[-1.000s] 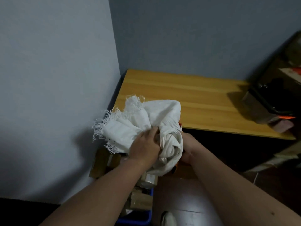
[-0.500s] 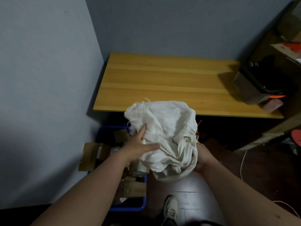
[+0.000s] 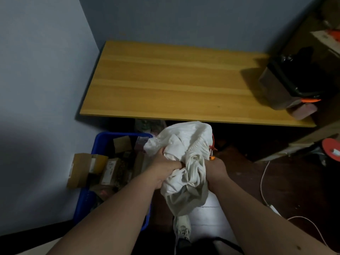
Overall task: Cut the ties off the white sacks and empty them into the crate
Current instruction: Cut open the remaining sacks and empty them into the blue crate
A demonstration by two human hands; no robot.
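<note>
Both hands bunch the limp white sack (image 3: pixel 185 162) at frame centre: left hand (image 3: pixel 163 168) clenched into cloth, right hand (image 3: pixel 214 167) grasping its far side. Better to shake it over the blue crate (image 3: pixel 103 142), lower left.

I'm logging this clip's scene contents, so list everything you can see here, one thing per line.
White sack: one, white, crumpled, held in front of the table's near edge.
Crate: one, blue, on the floor by the left wall.
Cardboard parcels: several, brown, in the crate.
Table: one, yellow wood, in the corner.
Bin: one, dark, at the table's right end.
Cable: one, white, floor right.
Shoe: one, pale, below the sack.
Left hand: grips the sack.
Right hand: holds the sack's right side, with something orange.
</note>
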